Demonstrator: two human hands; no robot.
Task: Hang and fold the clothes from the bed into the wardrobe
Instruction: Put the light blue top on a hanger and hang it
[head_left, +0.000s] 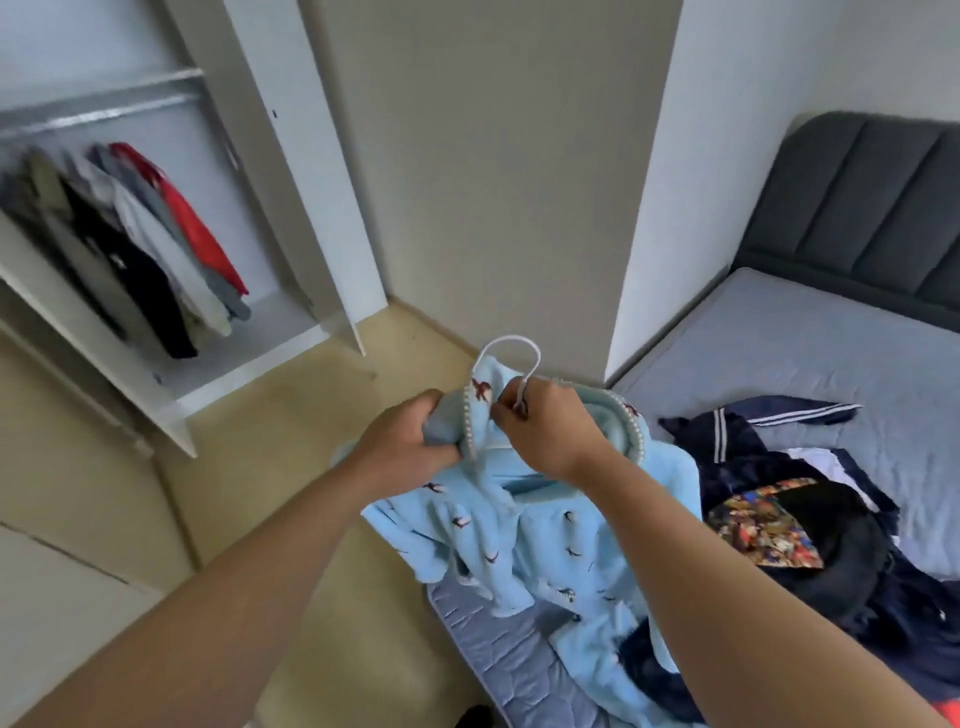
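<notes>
A light blue fleece garment (519, 530) with small bird prints and a beaded collar hangs from both my hands over the bed's corner. My left hand (410, 441) grips the collar's left side. My right hand (550, 426) pinches the neck of a white hanger (511, 345) whose hook sticks up out of the collar; the rest of the hanger is hidden inside the garment. A pile of dark clothes (810, 519) lies on the bed (810, 353). The open wardrobe (291, 171) stands at the left with several garments (140, 244) on its rail.
A patterned multicoloured cloth (763, 525) lies on the pile. The grey headboard (872, 208) is at the far right. A wall column (498, 171) stands between wardrobe and bed. Beige floor (291, 441) runs from me to the wardrobe.
</notes>
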